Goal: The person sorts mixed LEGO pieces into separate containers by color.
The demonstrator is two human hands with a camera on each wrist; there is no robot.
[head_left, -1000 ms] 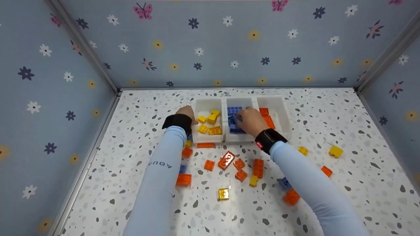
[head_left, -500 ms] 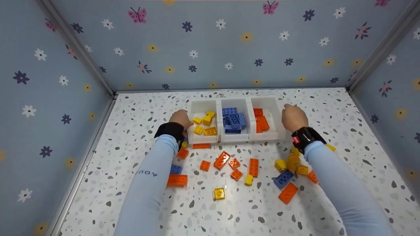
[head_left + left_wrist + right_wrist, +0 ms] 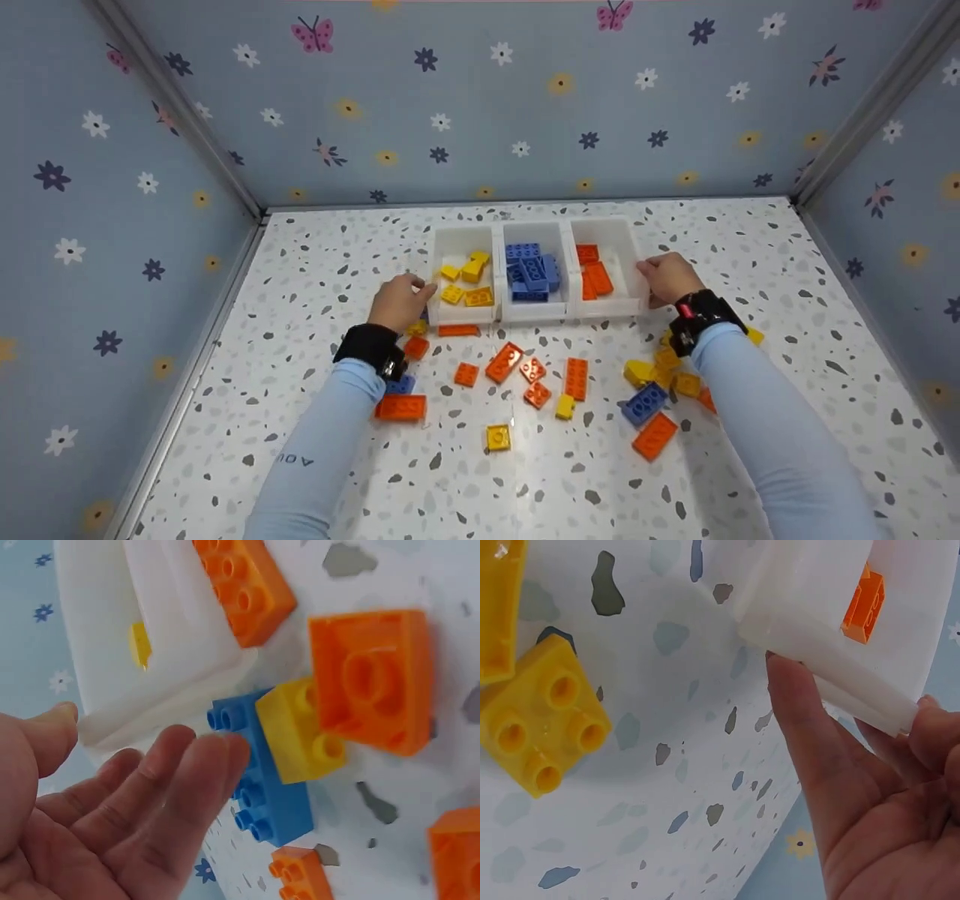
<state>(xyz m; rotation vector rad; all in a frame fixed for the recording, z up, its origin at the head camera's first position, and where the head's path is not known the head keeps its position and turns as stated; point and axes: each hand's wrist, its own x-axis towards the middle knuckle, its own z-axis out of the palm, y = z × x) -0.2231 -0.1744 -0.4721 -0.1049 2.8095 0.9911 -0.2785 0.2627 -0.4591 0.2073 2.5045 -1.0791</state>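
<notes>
A white three-compartment tray (image 3: 498,315) lies toward the back of the table. It has yellow bricks (image 3: 472,270) in its left compartment, blue bricks (image 3: 533,273) in the middle and orange bricks (image 3: 598,278) in the right. My left hand (image 3: 399,301) is beside the tray's left end, fingers loosely bent and holding nothing. In the left wrist view, a blue brick (image 3: 281,795) and a yellow brick (image 3: 292,731) lie close past its fingertips. At the opposite end, my right hand (image 3: 670,277) pinches the tray's rim, with the thumb on top and fingers against the side.
Loose orange bricks (image 3: 504,362) are scattered in front of the tray, with a yellow brick (image 3: 498,437) nearer me. On the right, a cluster holds yellow bricks (image 3: 639,373), a blue brick (image 3: 644,403) and an orange brick (image 3: 655,436). Flowered panels (image 3: 480,97) enclose the table.
My right hand has left the blue bricks in the middle compartment and gone right to the tray's end. My left hand has drawn back slightly along the left end.
</notes>
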